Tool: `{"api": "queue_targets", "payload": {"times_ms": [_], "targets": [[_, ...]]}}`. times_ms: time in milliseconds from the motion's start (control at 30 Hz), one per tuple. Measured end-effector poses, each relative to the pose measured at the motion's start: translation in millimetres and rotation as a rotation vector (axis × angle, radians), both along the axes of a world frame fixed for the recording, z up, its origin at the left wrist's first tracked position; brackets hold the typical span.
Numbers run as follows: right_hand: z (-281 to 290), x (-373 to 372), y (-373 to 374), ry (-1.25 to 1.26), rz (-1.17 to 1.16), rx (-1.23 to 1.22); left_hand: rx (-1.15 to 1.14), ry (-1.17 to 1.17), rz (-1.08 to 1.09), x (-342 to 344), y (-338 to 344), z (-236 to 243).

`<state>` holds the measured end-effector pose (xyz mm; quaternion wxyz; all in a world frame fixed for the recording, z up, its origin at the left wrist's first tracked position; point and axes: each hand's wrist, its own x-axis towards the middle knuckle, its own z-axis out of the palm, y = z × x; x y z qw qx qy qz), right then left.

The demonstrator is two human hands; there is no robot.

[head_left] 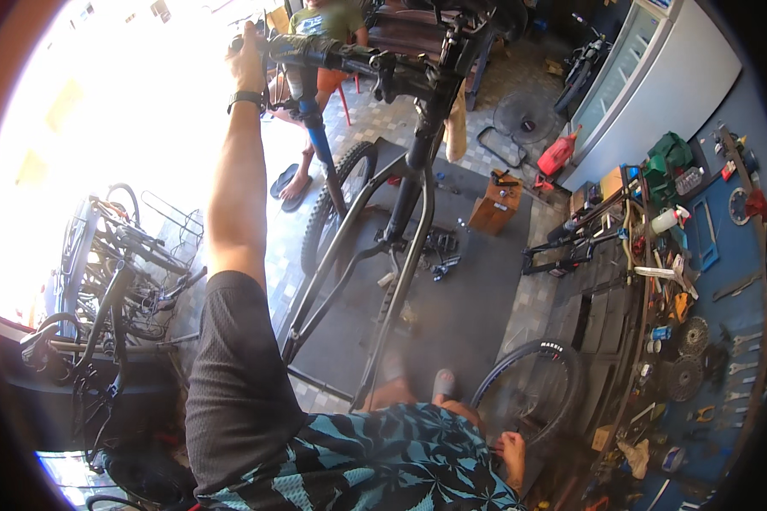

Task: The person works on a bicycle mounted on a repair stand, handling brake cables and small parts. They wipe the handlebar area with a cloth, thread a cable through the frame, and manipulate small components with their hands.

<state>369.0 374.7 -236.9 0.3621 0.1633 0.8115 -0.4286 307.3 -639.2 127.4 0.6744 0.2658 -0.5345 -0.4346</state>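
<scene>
My left arm stretches far forward, and my left hand [245, 64] is closed at the front end of a mountain bike [418, 162], apparently on its handlebar; glare and the hand hide the exact grip. The bike has a dark frame, a blue fork leg [320, 140] and a knobby front wheel [315, 221]. My right hand [511, 456] is low by my right side with curled fingers; whether anything is in them is too small to make out. Beside that hand stands a loose wheel [533, 379] with a black tyre.
Ahead sits another person [332, 25] in orange shorts. Several bikes [119, 255] crowd the left. A workbench [656, 341] with tools, a spray bottle [669, 220] and brake discs lines the right. A wooden box [496, 203] and bike parts [441, 247] lie on a dark mat [464, 315].
</scene>
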Motion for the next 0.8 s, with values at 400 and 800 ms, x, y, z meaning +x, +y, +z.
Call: {"api": "queue_targets", "payload": {"times_ms": [400, 800], "targets": [[-2, -17, -18, -0.061, 0.103, 0.093, -0.435, -0.761, 0.365, -33, -105, 11], [-4, -53, -108, 0.102, 0.234, 0.0, 0.129, -0.189, 0.107, -26, -26, 15]]}}
